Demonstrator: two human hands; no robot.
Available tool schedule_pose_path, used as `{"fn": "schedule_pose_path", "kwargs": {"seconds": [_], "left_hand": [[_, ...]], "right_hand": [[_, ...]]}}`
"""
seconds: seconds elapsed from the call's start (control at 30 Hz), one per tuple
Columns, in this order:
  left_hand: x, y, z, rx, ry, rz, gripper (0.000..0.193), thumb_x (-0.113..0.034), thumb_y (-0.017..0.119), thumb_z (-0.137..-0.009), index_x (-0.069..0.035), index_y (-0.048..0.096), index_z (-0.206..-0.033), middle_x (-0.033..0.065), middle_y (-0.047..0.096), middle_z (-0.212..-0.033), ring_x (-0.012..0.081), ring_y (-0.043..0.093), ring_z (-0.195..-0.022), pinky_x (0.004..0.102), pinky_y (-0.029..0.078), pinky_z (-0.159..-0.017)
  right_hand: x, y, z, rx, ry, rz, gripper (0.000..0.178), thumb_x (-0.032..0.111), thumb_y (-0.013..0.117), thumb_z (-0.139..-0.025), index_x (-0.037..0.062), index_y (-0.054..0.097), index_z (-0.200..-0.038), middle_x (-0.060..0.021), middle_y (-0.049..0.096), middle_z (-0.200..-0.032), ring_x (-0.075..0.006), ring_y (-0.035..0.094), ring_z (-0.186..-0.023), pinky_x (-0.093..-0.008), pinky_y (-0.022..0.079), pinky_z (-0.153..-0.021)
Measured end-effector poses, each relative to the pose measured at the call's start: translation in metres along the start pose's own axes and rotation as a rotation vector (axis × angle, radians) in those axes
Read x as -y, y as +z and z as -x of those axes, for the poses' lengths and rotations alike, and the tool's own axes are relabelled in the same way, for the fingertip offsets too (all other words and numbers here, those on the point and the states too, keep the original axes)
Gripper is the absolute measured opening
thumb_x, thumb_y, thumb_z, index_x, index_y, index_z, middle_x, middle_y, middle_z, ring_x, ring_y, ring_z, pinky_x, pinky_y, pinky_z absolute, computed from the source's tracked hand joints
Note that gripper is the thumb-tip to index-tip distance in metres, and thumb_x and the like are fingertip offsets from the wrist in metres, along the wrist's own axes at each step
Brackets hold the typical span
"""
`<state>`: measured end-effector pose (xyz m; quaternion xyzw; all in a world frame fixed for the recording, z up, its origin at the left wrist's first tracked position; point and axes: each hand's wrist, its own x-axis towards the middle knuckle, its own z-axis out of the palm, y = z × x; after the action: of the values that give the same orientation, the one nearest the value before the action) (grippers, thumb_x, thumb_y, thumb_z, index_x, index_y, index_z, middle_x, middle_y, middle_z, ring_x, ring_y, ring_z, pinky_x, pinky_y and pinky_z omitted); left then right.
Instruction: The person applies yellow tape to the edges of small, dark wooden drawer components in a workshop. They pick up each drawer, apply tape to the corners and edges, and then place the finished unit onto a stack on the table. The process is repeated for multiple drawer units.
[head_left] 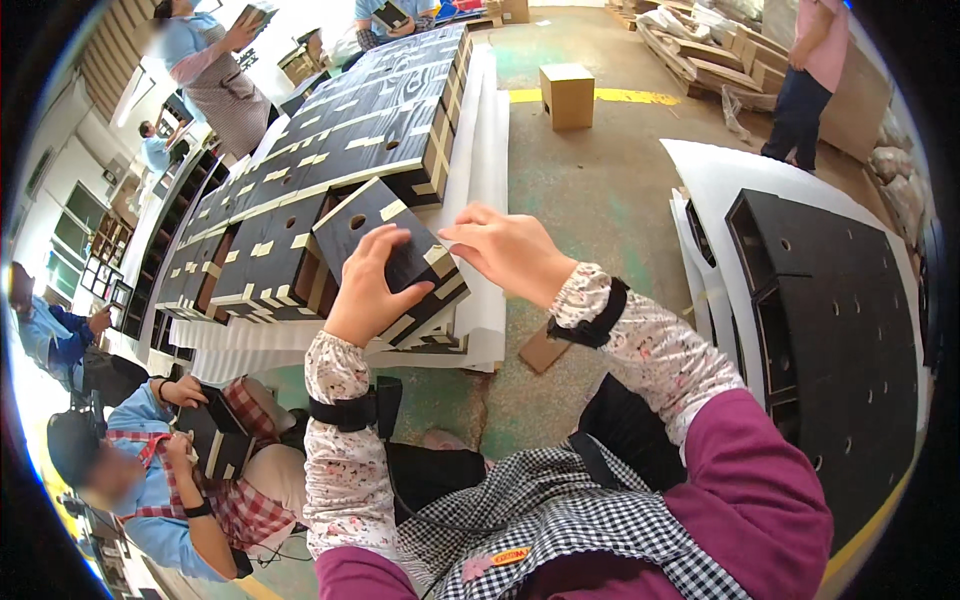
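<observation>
- Biggest from where I stand is the broad array of taped black boxes, ahead and to the left, on white foam sheeting.
- A second batch of black boxes stands over to the right; some openings face this way, too dark for me to make out anything inside.
- At the lower left a co-worker in a red checked apron holds another black box.
- A brown cardboard carton stands on the floor beyond; I can't tell what it contains.
- The loose black box lies askew at the array's near right corner, straight ahead of the person in purple sleeves, its long axis slanting from far left to near right.
- The left hand is the nearer, laid over the box's near left side, thumb and fingers well apart; whether it truly grips, I can't tell.
- The right hand is at the box's right edge, fingertips pinched together; I can't see whether anything is between them.
- Smallest are a round hole and a pale tape strip on the upper face.
</observation>
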<state>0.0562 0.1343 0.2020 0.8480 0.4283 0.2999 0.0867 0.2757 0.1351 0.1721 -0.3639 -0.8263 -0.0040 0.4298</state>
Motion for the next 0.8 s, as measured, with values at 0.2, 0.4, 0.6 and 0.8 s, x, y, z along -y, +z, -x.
{"fn": "schedule_pose_path", "kwargs": {"seconds": [0.2,0.4,0.6,0.8], "left_hand": [[0.008,0.005,0.005,0.002,0.004,-0.084,0.055,-0.028,0.076,-0.069,-0.005,0.056,-0.115,0.0154,0.052,-0.125,0.0339,0.050,-0.116,0.0407,0.037,-0.100],[0.011,0.003,0.008,0.006,-0.016,-0.098,0.057,-0.031,0.075,-0.070,-0.008,0.055,-0.118,0.0119,0.050,-0.128,0.0297,0.047,-0.120,0.0414,0.033,-0.102],[0.012,0.002,0.010,-0.012,-0.004,-0.062,0.058,-0.033,0.075,-0.070,-0.008,0.055,-0.118,0.0128,0.050,-0.128,0.0306,0.047,-0.120,0.0415,0.033,-0.102],[0.012,0.002,0.011,-0.008,-0.011,-0.095,0.059,-0.034,0.075,-0.071,-0.007,0.055,-0.119,0.0147,0.049,-0.130,0.0330,0.046,-0.121,0.0419,0.035,-0.102]], "right_hand": [[0.012,-0.004,-0.030,0.255,-0.252,0.411,0.002,0.009,0.060,-0.074,0.0076,0.060,-0.075,-0.0057,0.056,-0.079,-0.0215,0.063,-0.070,-0.0316,0.051,-0.058],[0.013,0.003,-0.052,0.368,-0.320,0.427,0.007,0.012,0.062,-0.073,0.0053,0.059,-0.074,-0.0073,0.056,-0.077,-0.0234,0.063,-0.072,-0.0332,0.051,-0.062],[-0.009,-0.007,-0.024,0.364,-0.003,-0.307,0.007,0.012,0.060,-0.076,0.0056,0.059,-0.079,-0.0067,0.060,-0.084,-0.0230,0.060,-0.072,-0.0341,0.048,-0.066],[0.003,0.008,-0.002,0.198,0.147,-0.417,0.020,0.022,0.065,-0.086,0.0063,0.055,-0.080,-0.0043,0.056,-0.088,-0.0129,0.056,-0.071,-0.0267,0.046,-0.063]]}}
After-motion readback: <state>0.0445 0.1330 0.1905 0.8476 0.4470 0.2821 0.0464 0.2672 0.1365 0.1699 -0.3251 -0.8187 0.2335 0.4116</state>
